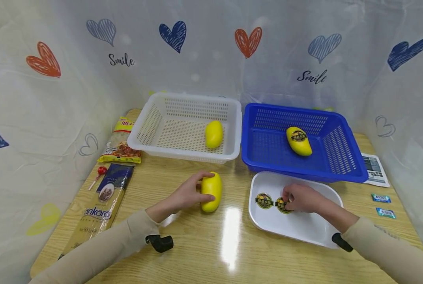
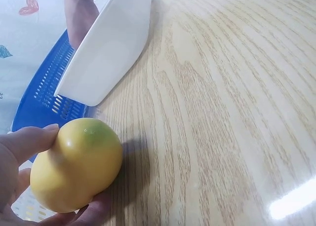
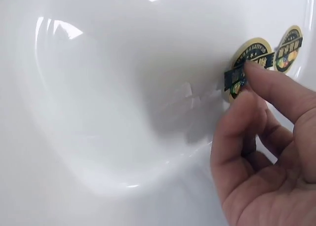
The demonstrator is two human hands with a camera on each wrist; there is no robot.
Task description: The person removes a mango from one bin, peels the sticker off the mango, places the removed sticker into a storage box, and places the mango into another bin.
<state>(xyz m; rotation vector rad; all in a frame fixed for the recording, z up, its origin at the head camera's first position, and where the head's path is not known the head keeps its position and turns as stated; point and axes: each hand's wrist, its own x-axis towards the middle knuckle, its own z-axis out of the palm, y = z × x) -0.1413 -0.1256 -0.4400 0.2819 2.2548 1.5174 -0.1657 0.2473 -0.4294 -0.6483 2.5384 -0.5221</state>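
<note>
On the wooden table, my left hand grips a yellow mango, thumb and fingers round its sides. In the left wrist view this mango has a greenish end and no label on the side that shows. My right hand is over a white tray, where two round black-and-gold fruit stickers lie side by side. Thumb and index finger pinch the edge of the nearer sticker, partly hiding it. The other sticker lies flat to its left in the head view.
Behind stand a white basket with a plain mango and a blue basket with a stickered mango. At left are a pasta pack, a lollipop and a food bag; at right, two small wrapped sweets.
</note>
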